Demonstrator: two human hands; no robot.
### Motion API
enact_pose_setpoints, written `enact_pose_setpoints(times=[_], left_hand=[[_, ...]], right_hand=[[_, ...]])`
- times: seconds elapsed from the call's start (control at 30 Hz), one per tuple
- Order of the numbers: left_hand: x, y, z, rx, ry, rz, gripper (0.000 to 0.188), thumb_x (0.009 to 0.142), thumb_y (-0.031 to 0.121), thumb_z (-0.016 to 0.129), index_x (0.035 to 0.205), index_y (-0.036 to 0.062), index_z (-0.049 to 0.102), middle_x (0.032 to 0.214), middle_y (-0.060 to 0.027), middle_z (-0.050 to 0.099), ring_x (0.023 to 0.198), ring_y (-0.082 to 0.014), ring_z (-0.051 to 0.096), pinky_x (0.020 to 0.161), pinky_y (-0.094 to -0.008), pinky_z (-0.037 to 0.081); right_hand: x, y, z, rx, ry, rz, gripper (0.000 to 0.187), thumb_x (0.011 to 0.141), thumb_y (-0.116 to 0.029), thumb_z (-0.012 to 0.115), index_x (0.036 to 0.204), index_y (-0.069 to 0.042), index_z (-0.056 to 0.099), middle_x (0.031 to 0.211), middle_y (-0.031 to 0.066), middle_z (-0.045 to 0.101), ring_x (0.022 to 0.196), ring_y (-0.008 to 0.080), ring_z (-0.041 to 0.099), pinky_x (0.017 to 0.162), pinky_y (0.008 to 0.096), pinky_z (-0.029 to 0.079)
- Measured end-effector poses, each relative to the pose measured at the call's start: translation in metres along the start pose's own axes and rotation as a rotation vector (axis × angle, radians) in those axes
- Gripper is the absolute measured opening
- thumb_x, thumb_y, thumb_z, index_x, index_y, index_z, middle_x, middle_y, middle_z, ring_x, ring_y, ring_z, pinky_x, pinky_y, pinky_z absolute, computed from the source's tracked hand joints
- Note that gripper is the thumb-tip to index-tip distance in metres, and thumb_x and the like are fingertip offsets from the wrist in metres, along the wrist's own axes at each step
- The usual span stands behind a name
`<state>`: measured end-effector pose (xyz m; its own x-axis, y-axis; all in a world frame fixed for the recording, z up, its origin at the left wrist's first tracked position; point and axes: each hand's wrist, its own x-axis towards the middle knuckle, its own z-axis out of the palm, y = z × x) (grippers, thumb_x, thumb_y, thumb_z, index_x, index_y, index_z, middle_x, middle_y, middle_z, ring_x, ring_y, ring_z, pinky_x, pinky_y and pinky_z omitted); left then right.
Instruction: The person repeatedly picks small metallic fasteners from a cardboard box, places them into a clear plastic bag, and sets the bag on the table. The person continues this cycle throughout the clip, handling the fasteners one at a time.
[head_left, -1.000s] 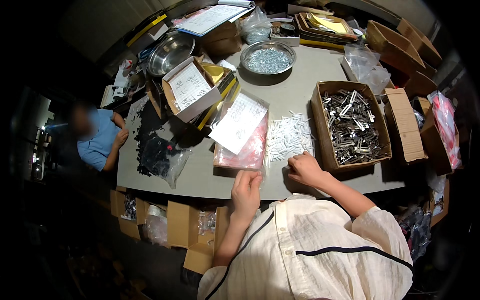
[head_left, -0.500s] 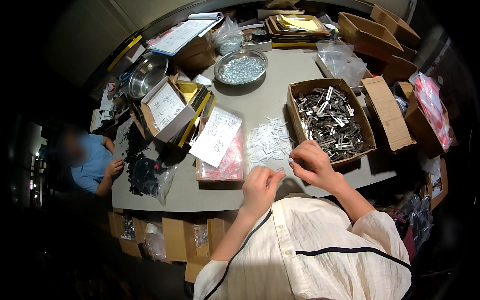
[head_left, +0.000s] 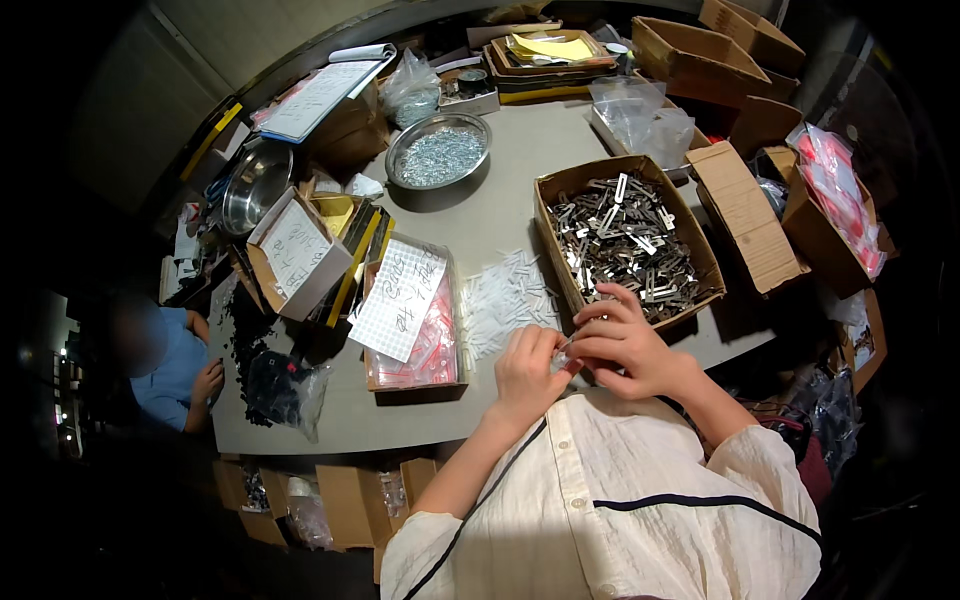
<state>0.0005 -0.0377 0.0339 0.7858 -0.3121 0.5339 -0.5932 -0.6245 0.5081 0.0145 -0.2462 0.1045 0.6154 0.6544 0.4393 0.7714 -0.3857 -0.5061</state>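
Observation:
My left hand (head_left: 530, 368) and my right hand (head_left: 628, 348) meet at the near edge of the table, close to my shirt. Between their pinched fingertips is a small see-through piece (head_left: 562, 356), mostly hidden by the fingers, so I cannot make out its kind. The right hand's upper fingers are lifted and bent. Just beyond the left hand lies a loose heap of small white, stick-like pieces (head_left: 510, 300). Past the right hand stands a cardboard box (head_left: 547, 205) filled with slotted metal strips (head_left: 635, 230).
Left of the white heap is a box of red-and-clear packets (head_left: 430, 345) under a handwritten sheet (head_left: 400, 300). A metal bowl (head_left: 398, 170) of small shiny parts stands farther back. Cardboard boxes (head_left: 745, 215) crowd the right. A person in blue (head_left: 170, 360) sits at the far left.
My hands have come together from slightly apart; the left held a see-through piece, the right a small pale one. The table scene has shifted a little left in view.

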Motion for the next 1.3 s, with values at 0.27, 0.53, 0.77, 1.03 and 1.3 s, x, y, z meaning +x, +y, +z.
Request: enact_pose_setpoints(times=[0.27, 0.53, 0.77, 1.03, 1.3], left_hand=[[0.024, 0.017, -0.014, 0.087, 0.058, -0.034, 0.038, 0.067, 0.005, 0.078, 0.1, 0.0068, 0.06, 0.099, -0.0129, 0.062, 0.094, -0.0333, 0.058, 0.085, -0.0464, 0.046], [-0.002, -0.02, 0.01, -0.171, -0.084, -0.105, 0.029, 0.074, 0.004, 0.077, 0.098, 0.0081, 0.061, 0.089, -0.0069, 0.065, 0.089, -0.0292, 0.06, 0.085, -0.0425, 0.042], [-0.007, -0.02, 0.012, -0.197, -0.098, -0.261, 0.024, 0.078, 0.005, 0.078, 0.095, 0.0086, 0.062, 0.087, -0.0054, 0.065, 0.088, -0.0288, 0.061, 0.086, -0.0413, 0.042], [-0.015, -0.021, 0.013, -0.204, -0.093, -0.284, 0.021, 0.08, 0.006, 0.076, 0.095, 0.0093, 0.062, 0.089, -0.0052, 0.067, 0.089, -0.0283, 0.062, 0.086, -0.0413, 0.043], [-0.004, -0.017, 0.005, -0.21, -0.008, -0.277, 0.02, 0.084, 0.006, 0.074, 0.1, 0.0078, 0.062, 0.089, -0.0069, 0.067, 0.09, -0.0287, 0.063, 0.087, -0.0413, 0.043]], right_hand=[[-0.014, 0.003, 0.008, -0.012, -0.267, 0.184, 0.059, 0.066, -0.015, 0.059, 0.123, -0.016, 0.073, 0.153, 0.0103, 0.05, 0.155, 0.0444, 0.014, 0.119, 0.0702, -0.009], [-0.001, 0.056, 0.007, -0.043, 0.066, 0.204, 0.028, 0.072, -0.007, 0.061, 0.097, -0.012, 0.072, 0.097, 0.0037, 0.068, 0.104, 0.0232, 0.061, 0.11, 0.0486, 0.033], [-0.009, 0.141, -0.004, -0.854, -0.077, 0.511, 0.029, 0.076, -0.019, 0.075, 0.098, -0.001, 0.066, 0.097, 0.0149, 0.067, 0.102, 0.0314, 0.06, 0.095, 0.043, 0.041], [-0.016, 0.158, 0.002, -0.871, -0.201, 0.371, 0.014, 0.076, -0.016, 0.071, 0.082, -0.004, 0.068, 0.087, 0.0117, 0.067, 0.094, 0.029, 0.061, 0.093, 0.0408, 0.042], [0.0, 0.105, -0.041, -0.252, 0.237, 0.557, 0.016, 0.076, -0.016, 0.072, 0.073, -0.003, 0.064, 0.074, 0.0095, 0.064, 0.078, 0.0263, 0.059, 0.082, 0.0387, 0.045]])
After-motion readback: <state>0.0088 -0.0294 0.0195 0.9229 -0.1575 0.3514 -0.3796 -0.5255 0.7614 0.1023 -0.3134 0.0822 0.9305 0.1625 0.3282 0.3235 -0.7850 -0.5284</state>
